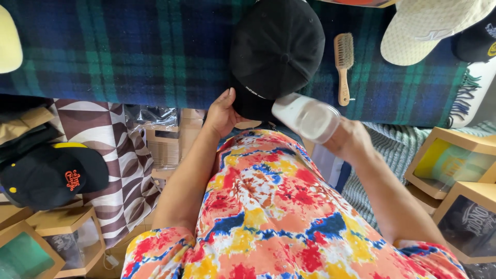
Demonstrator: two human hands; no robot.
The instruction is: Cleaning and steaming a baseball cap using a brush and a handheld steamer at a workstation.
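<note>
Item: black cap (276, 49), lying on the plaid-covered counter (129, 51), brim toward you. Your left hand (223, 114) pinches the brim; your right hand (349, 138) grips a clear spray bottle (306, 118) aimed at it. Step: wetting the cap. Next likely calls for the wooden brush (343, 64) nearby.

Windowed cardboard boxes (450, 164) both sides
</note>
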